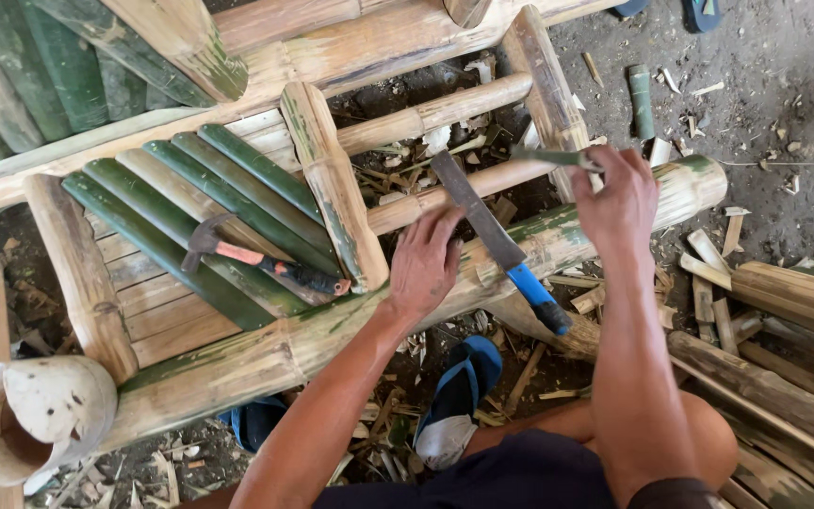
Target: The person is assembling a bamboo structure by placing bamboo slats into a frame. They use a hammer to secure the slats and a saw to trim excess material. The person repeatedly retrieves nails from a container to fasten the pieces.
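A long thick bamboo pole (266, 353) lies across a bamboo chair frame (398, 42). My left hand (423, 267) presses flat on the pole near its middle, fingers apart. A machete with a blue handle (501, 247) rests on the pole just right of that hand, blade pointing away. My right hand (620, 200) is closed around a thin green bamboo sliver (550, 156) above the pole's right end. A claw hammer (266, 264) with an orange and black handle lies on the green seat slats (202, 215), to the left.
Split bamboo pieces (765, 377) pile up at the right. Shavings and offcuts litter the dirt ground. A pale cap (35, 415) sits at the lower left. My foot in a blue sandal (459, 386) is under the pole. A short green bamboo piece (642, 99) lies at top right.
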